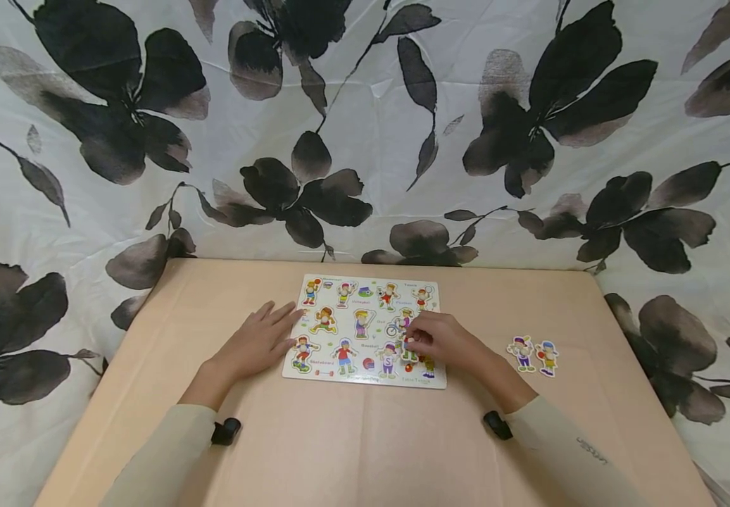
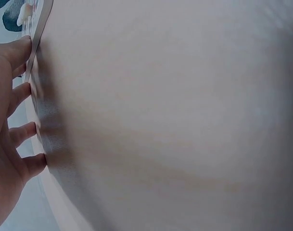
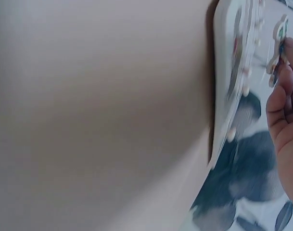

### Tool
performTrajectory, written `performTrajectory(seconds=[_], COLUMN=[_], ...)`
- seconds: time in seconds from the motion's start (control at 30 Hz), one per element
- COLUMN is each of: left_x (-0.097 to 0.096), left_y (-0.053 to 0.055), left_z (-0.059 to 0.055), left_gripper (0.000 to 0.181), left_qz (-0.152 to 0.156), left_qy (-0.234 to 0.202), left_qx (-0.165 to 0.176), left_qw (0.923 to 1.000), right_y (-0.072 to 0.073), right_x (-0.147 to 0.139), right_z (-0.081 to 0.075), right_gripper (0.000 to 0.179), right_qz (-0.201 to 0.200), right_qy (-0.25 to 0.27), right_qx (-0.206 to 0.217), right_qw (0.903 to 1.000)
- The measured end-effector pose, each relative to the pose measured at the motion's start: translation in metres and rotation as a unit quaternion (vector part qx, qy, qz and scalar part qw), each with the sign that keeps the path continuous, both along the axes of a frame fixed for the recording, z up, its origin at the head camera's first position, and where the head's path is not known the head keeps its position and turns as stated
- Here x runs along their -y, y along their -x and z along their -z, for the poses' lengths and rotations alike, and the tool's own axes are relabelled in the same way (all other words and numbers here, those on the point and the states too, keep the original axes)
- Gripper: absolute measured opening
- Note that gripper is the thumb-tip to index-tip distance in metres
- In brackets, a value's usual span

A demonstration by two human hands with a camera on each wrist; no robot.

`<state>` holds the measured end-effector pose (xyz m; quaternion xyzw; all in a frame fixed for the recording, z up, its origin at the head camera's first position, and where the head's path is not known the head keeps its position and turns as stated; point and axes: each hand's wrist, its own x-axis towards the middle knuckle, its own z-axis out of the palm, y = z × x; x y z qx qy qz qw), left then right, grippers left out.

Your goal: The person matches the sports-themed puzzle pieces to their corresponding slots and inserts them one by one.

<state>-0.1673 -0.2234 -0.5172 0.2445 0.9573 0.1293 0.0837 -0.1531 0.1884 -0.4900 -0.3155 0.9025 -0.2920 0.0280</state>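
A white puzzle board (image 1: 333, 372) printed with cartoon children at sports lies on the table, several figure pieces with small knobs on it. The left hand (image 1: 257, 338) rests at the board's left edge, fingers spread, the thumb and a fingertip touching it. In the left wrist view its fingers (image 2: 34, 164) reach down to the tabletop. Over the board's right side, the right hand (image 1: 443, 339) pinches a puzzle piece (image 3: 279, 45) between thumb and index finger. The right wrist view shows this piece held above the board; its picture is mostly hidden by the fingers.
Two loose puzzle pieces (image 1: 521, 353), cartoon children with white outlines, lie side by side on the wooden table (image 1: 339, 443) right of the board. A white cloth (image 1: 377, 134) with dark flowers hangs behind the table. Each wrist carries a small black device (image 1: 226, 431).
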Motion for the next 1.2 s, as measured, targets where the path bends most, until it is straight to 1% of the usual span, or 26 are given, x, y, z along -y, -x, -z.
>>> performTrajectory(seconds=[0.17, 0.27, 0.5, 0.67, 0.83, 0.93, 1.07, 1.2], left_x=[0.000, 0.000, 0.001, 0.001, 0.001, 0.001, 0.001, 0.001], left_y=[0.001, 0.002, 0.003, 0.003, 0.004, 0.003, 0.002, 0.001], left_z=[-0.001, -0.002, -0.003, -0.002, 0.000, 0.000, 0.000, -0.002], left_gripper=[0.063, 0.064, 0.063, 0.063, 0.063, 0.063, 0.063, 0.063], left_qz=[-0.001, 0.000, 0.002, 0.005, 0.006, 0.007, 0.005, 0.004], left_qy=[0.001, 0.000, -0.003, -0.006, -0.006, -0.003, -0.003, -0.006], left_qx=[0.001, 0.002, 0.001, 0.002, 0.000, -0.002, -0.002, 0.001], left_qw=[1.0000, 1.0000, 1.0000, 1.0000, 1.0000, 1.0000, 1.0000, 1.0000], right_y=[0.003, 0.006, 0.011, 0.013, 0.015, 0.014, 0.012, 0.010], right_x=[0.032, 0.050, 0.085, 0.105, 0.118, 0.123, 0.128, 0.130], right_z=[0.001, 0.003, 0.004, 0.005, 0.010, 0.011, 0.011, 0.011], right_gripper=[0.010, 0.010, 0.008, 0.008, 0.006, 0.008, 0.011, 0.012], right_qz=[-0.009, -0.019, -0.053, -0.064, -0.079, -0.087, -0.086, -0.076], right_qy=[-0.032, -0.042, -0.050, -0.066, -0.090, -0.100, -0.110, -0.118], right_qx=[0.018, 0.026, 0.016, 0.025, 0.017, 0.013, 0.016, 0.028], right_qw=[0.9993, 0.9986, 0.9972, 0.9954, 0.9927, 0.9911, 0.9902, 0.9897])
